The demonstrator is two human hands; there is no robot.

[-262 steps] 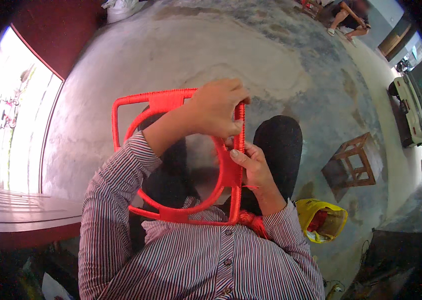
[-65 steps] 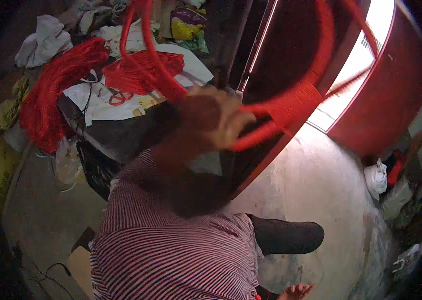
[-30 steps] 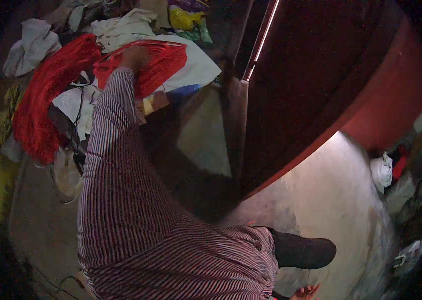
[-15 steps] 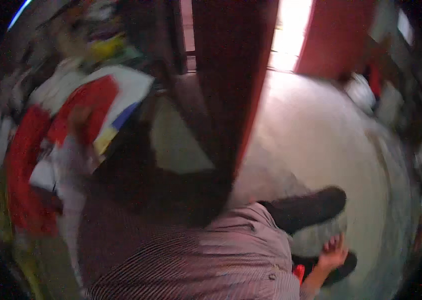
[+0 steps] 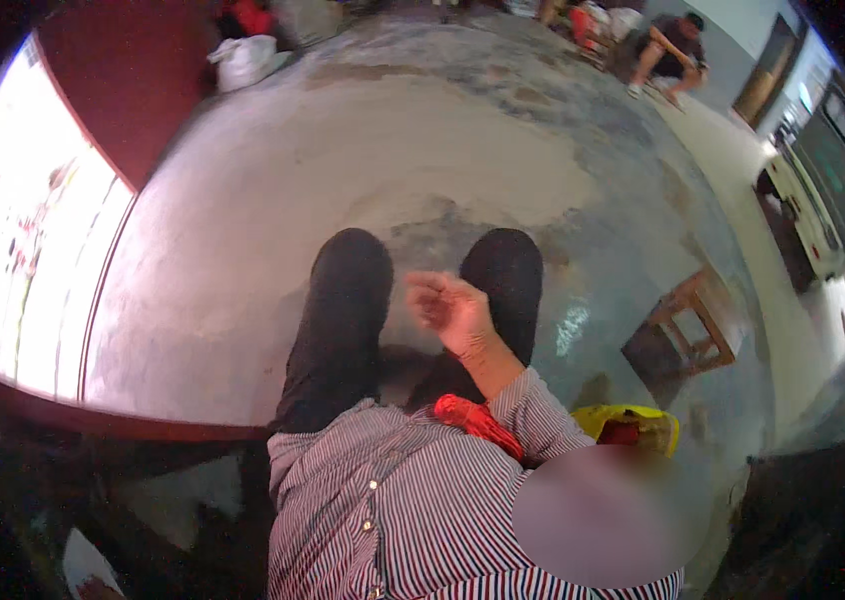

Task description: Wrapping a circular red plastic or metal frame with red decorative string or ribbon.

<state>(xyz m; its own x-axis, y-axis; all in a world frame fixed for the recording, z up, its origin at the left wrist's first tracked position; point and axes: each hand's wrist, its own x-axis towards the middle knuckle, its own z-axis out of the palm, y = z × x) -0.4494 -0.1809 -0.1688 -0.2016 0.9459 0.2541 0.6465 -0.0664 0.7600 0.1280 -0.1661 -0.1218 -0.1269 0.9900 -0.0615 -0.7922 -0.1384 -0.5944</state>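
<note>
One half-curled, seemingly empty right hand [image 5: 451, 310] hung near red cord [image 5: 481, 424]; the unseen left hand's state was unclear.

Your right hand [image 5: 453, 315] is up near your knees [image 5: 351, 255], fingers [image 5: 427, 294] loosely curled, blurred; forearm [image 5: 495, 366] angles up-left.

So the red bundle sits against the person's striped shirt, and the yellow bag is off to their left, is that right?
Not quite: the yellow bag is off to the person's right, as the head view shows. The red bundle does sit against the striped shirt.
</note>
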